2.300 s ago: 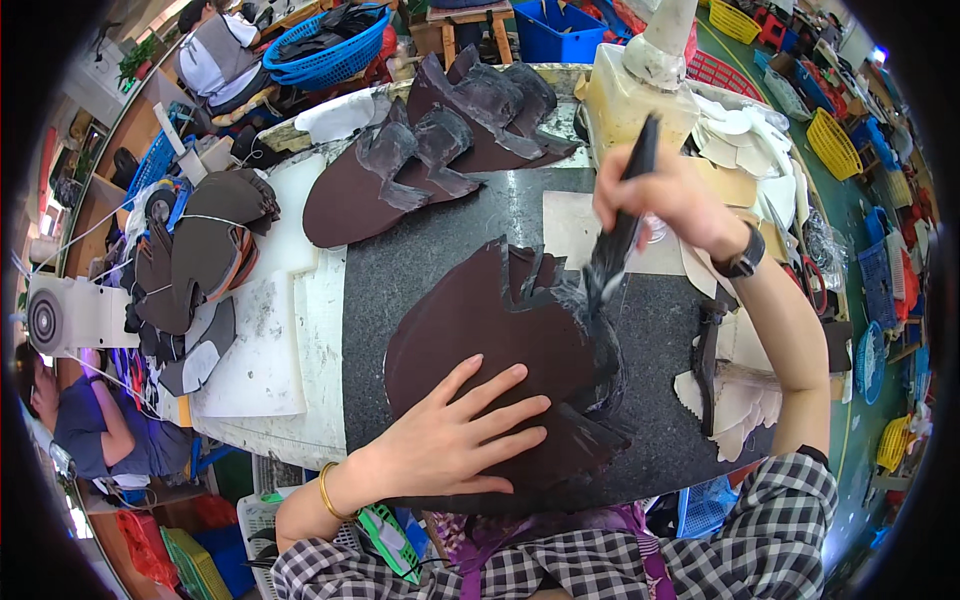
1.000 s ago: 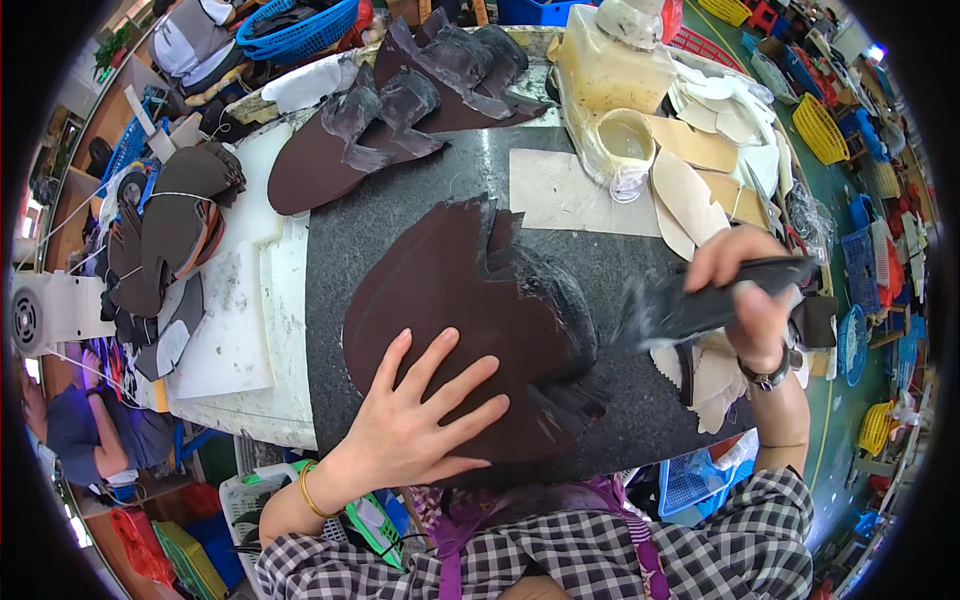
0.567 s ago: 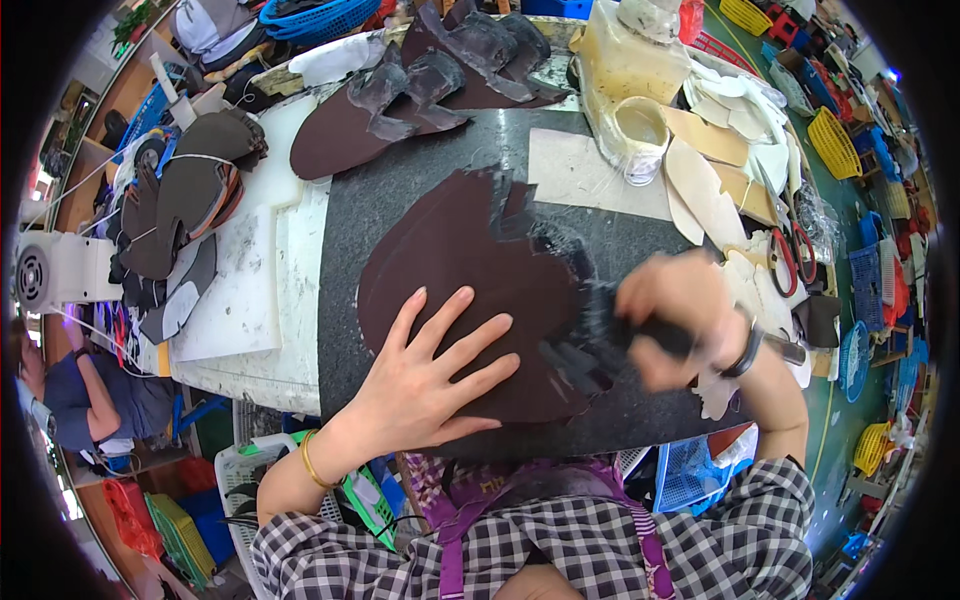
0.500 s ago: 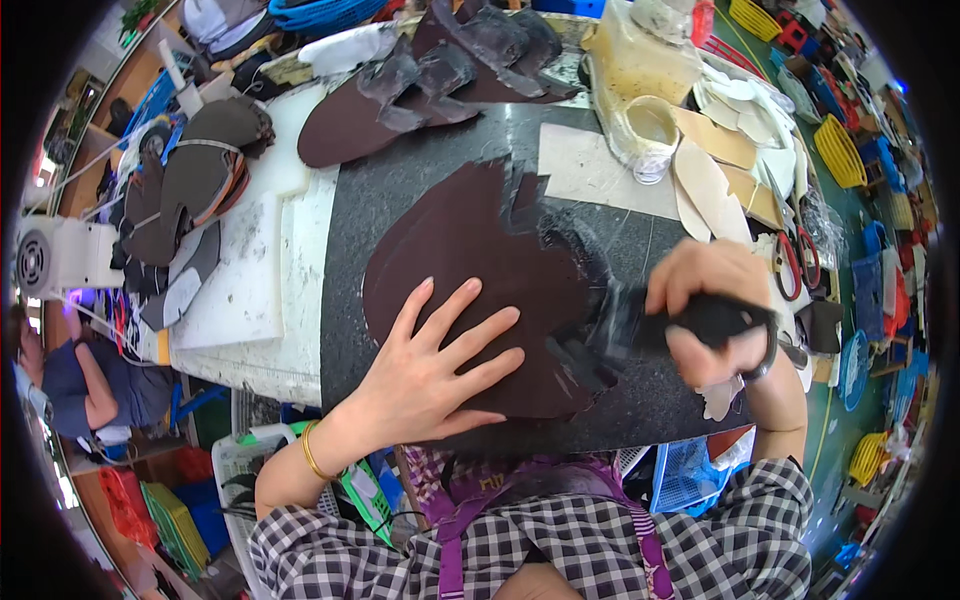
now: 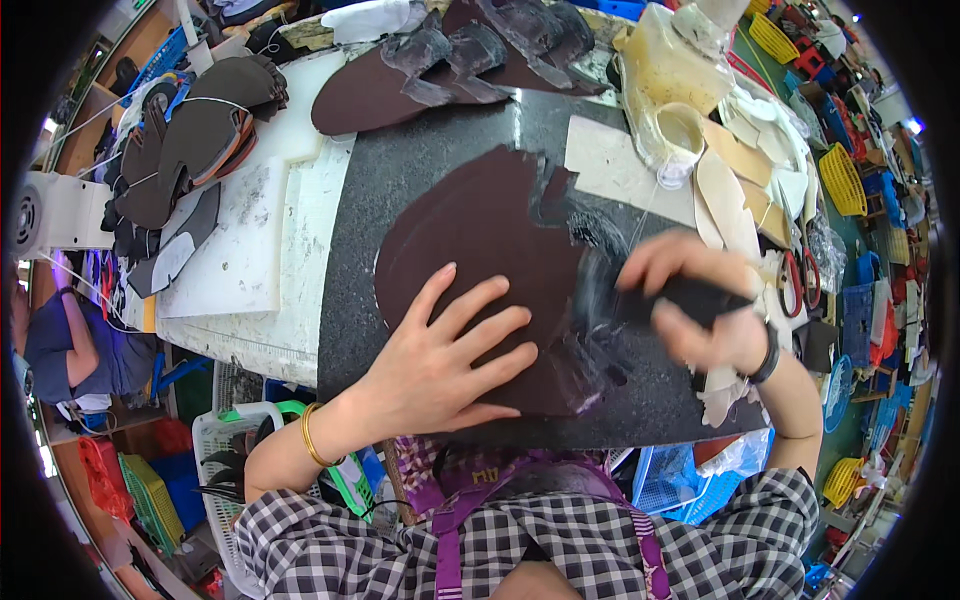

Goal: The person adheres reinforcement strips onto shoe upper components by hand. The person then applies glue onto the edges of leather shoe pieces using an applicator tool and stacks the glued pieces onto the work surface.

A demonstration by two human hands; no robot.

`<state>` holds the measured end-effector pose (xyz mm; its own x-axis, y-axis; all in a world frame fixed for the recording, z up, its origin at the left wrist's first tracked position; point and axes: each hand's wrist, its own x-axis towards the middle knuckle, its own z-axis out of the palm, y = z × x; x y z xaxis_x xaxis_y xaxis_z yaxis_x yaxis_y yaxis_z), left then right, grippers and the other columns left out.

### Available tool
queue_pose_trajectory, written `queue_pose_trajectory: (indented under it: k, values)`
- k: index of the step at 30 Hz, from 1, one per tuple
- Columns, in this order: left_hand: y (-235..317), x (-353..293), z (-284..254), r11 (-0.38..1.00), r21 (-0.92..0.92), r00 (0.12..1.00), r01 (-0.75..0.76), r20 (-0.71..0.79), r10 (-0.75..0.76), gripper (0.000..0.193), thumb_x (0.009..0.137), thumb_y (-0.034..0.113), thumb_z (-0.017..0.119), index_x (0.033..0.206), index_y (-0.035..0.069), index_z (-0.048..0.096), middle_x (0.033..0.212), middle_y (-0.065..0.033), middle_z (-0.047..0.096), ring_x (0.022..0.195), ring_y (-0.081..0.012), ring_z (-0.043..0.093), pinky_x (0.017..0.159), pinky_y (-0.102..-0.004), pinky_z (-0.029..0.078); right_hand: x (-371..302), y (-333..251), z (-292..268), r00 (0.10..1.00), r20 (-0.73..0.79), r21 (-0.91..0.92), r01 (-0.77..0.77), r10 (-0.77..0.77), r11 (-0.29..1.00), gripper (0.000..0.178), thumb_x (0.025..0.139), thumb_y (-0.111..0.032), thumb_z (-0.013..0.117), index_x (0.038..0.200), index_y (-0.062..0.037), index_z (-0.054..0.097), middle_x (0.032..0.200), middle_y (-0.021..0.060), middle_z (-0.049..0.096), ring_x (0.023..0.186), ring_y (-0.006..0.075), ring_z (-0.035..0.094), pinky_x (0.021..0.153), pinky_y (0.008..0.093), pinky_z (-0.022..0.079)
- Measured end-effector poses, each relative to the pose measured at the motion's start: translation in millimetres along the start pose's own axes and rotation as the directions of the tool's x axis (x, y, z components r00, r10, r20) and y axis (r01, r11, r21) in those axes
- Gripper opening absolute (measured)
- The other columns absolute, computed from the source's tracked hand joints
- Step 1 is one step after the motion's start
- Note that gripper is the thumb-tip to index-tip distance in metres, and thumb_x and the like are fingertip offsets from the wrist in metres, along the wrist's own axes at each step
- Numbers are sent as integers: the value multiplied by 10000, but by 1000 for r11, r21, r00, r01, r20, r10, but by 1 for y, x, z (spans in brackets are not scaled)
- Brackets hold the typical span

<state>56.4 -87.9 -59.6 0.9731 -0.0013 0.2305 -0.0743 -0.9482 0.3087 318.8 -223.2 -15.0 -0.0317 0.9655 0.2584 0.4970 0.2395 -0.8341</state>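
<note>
A fanned stack of dark maroon cut pieces lies flat on the black work board. Its right edge is stepped and smeared with a whitish wet film. My left hand rests on the stack's lower half, fingers spread and flat. At the stack's right edge, my right hand grips a black tool that looks like a brush. Motion blurs the tool's end, so its exact shape is hidden. Just behind the right hand lies a pale flat sheet.
More smeared maroon pieces lie at the far edge. A yellowish plastic container stands at the far right, near red-handled scissors and pale cut pieces. Bundled dark pieces sit at left beside a white board.
My right hand has shifted slightly left and toward the stack with the black tool. The left hand stays on the stack. The whole view has shifted a little.
</note>
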Motion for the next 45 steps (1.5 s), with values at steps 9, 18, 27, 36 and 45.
queue_pose_trajectory:
  k: [9,18,27,36,45]
  values:
    - [0,-2,1,1000,-16,999,-15,-30,15,572,702,509,722,1162,184,623,1244,-53,542,1260,-299,460,1071,-617,264,100,52,4,993,-88,-44,80,-84,996,161,735,-113,564,830,14,590,822,99,678,755,185,641,733,308,507]
    - [0,-2,3,1000,-16,999,9,-48,-10,541,738,541,694,1145,192,616,1229,-35,538,1262,-268,456,1054,-605,301,129,32,-21,961,-251,210,-66,119,975,160,805,-132,586,779,25,596,719,64,636,630,118,605,567,266,497]
    - [1,1,4,1000,-13,1000,-5,-20,5,570,680,522,742,1146,213,635,1253,-35,539,1262,-288,458,1067,-615,272,143,68,-14,988,-155,-154,-48,24,987,201,741,-148,587,837,18,646,712,95,652,681,156,614,631,296,483]
    - [1,-1,0,1000,-4,1000,9,-15,-9,584,669,518,751,1145,202,630,1246,-47,543,1252,-299,462,1067,-609,277,60,8,-1,999,8,-143,40,-39,989,104,726,-82,658,757,-5,595,698,69,627,573,147,606,550,272,481]
    - [0,-2,0,1000,-7,999,-16,-36,16,603,672,508,751,1168,188,629,1269,-63,544,1266,-318,456,1076,-602,264,42,-7,-16,980,137,-71,-135,144,988,184,689,-49,593,869,-12,597,789,127,639,730,282,649,675,348,516]
